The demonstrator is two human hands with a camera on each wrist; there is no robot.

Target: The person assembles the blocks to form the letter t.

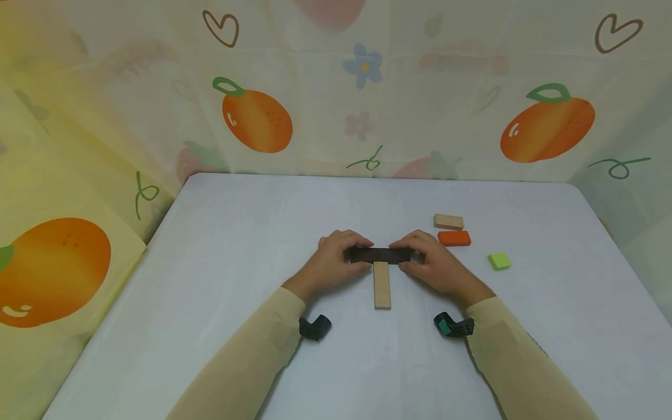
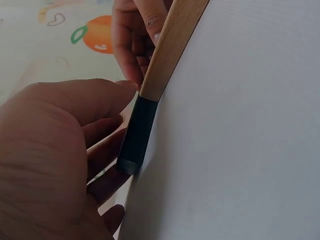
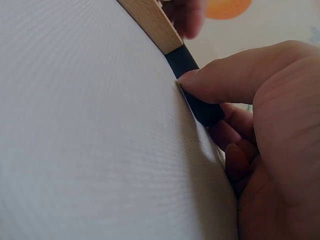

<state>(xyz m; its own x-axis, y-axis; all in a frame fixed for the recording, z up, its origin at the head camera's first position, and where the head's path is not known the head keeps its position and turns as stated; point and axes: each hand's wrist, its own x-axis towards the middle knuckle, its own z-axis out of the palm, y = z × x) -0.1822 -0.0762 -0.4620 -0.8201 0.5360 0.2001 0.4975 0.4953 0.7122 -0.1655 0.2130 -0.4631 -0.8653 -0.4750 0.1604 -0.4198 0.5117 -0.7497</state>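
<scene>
A dark, nearly black block bar [image 1: 380, 255] lies crosswise on the table, with a faint seam near its middle. A plain wooden block [image 1: 382, 286] points toward the person from that middle, its far end against the bar, making a T shape. At the bar's left end, my left hand [image 1: 342, 256] holds it with the thumb on the near side and fingers behind. My right hand [image 1: 427, 261] pinches the other end; its thumb [image 3: 200, 86] presses on the dark face in the right wrist view. Fingers partly hide both ends.
To the right lie another plain wooden block [image 1: 448, 221], an orange block [image 1: 454, 238] close in front of it, and a small green block [image 1: 499, 261]. A fruit-print cloth [image 1: 315, 58] hangs behind the white table [image 1: 236, 233].
</scene>
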